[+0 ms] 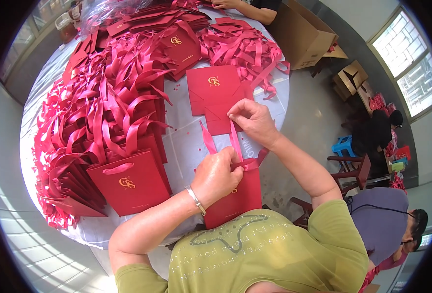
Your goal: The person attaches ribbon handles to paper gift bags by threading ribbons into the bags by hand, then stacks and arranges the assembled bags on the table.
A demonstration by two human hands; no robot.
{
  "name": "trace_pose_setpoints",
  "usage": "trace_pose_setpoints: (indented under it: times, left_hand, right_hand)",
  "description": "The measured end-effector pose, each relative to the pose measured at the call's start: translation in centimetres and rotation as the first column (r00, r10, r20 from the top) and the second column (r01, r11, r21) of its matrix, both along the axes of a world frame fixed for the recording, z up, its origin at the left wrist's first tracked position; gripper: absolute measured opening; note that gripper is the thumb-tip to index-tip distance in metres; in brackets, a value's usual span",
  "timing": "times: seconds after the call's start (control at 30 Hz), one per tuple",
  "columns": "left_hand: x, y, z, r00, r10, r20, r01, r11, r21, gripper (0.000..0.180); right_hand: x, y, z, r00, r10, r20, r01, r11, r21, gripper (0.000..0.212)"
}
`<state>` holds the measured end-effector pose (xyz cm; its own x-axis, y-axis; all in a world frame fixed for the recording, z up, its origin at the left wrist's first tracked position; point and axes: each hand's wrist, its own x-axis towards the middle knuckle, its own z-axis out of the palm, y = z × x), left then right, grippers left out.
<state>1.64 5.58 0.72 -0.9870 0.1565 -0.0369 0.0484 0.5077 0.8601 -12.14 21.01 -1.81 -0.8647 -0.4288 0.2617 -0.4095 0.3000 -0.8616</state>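
Note:
A red paper gift bag (244,196) with a gold emblem lies against my front at the table edge. Pink ribbon (234,137) rises from its top. My left hand (216,173), a silver bangle on its wrist, is closed over the bag's top edge, thumb and finger pinching at the ribbon there. My right hand (255,122) is a little farther off, its thumb and forefinger pinched at the ribbon's upper end. Just beyond lies a flat red bag (214,80) with folded flaps, partly behind my right fingers.
Rows of finished-looking red bags (128,180) with pink ribbon handles crowd the table's left. More ribboned bags (245,46) lie at the far right. A person's arm (250,10) reaches in at the far edge. A large cardboard box (301,36), a blue stool (343,145) and another person (379,215) are to the right.

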Motion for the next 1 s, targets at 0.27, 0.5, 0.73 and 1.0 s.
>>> trace_pose_setpoints:
  times: [0.27, 0.5, 0.73, 1.0]
  left_hand:
    - [-0.1, -0.1, -0.8, 0.999, -0.022, 0.036, 0.023, 1.000, -0.018, 0.018]
    - [-0.4, -0.1, -1.2, 1.000, -0.026, -0.011, 0.026, 1.000, 0.004, 0.013]
    - [-0.6, 0.1, -1.3, 1.000, -0.020, 0.002, 0.020, 0.997, 0.073, 0.014]
    - [-0.1, 0.2, -0.5, 0.994, -0.048, -0.102, 0.046, 0.999, -0.025, 0.018]
  right_hand:
    - [2.6, 2.5, 2.9, 0.991, -0.127, -0.035, 0.122, 0.984, -0.128, 0.007]
    - [9.9, 9.3, 1.3, 0.824, -0.243, 0.512, 0.248, 0.967, 0.058, 0.026]
    - [11.8, 8.3, -3.3, 0.533, 0.077, 0.843, 0.505, 0.771, -0.389, 0.039]
    - [11.9, 8.1, -1.3, 0.604, -0.106, 0.790, 0.387, 0.905, -0.175, 0.038]
